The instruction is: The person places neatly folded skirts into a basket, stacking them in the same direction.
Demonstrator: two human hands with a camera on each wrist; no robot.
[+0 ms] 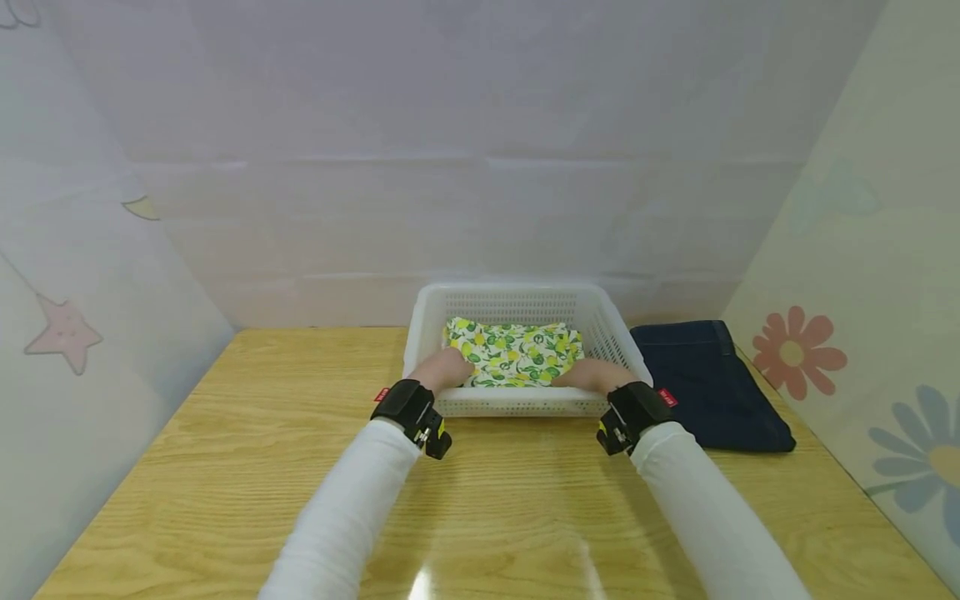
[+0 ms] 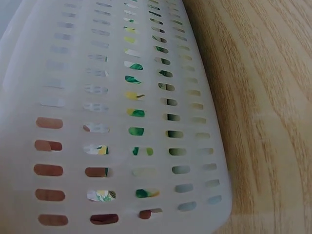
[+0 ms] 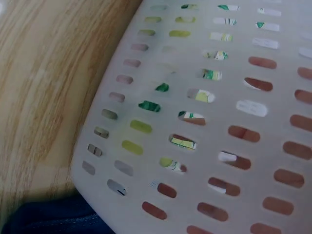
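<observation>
right now both hands reach forward over the near rim of a white slotted basket (image 1: 517, 402) that sits toward the back of the wooden surface (image 1: 247, 467). inside it lies 1 folded cloth with a lemon print (image 1: 517, 352), flat on the basket floor, its long axis running left to right across the basket. the left hand (image 1: 444, 367) rests on the cloth's left end and the right hand (image 1: 588, 375) on its right end, so the cloth lies between the 2 hands and just ahead of them, each hand about equally near its own end.

as for the grip, the fingers of both hands are hidden by the basket wall and the cloth in the head view, and the wrist views show only skin tones and bits of print through the slots (image 2: 131, 114) (image 3: 204, 97), so i cannot tell whether either hand is clenched on the fabric or simply lying flat on it.

the basket holds nothing else that shows. just right of it, touching or very nearly touching its right wall, lies a folded dark blue garment (image 1: 708, 387) on the surface, closer to the right hand than to the left.
</observation>
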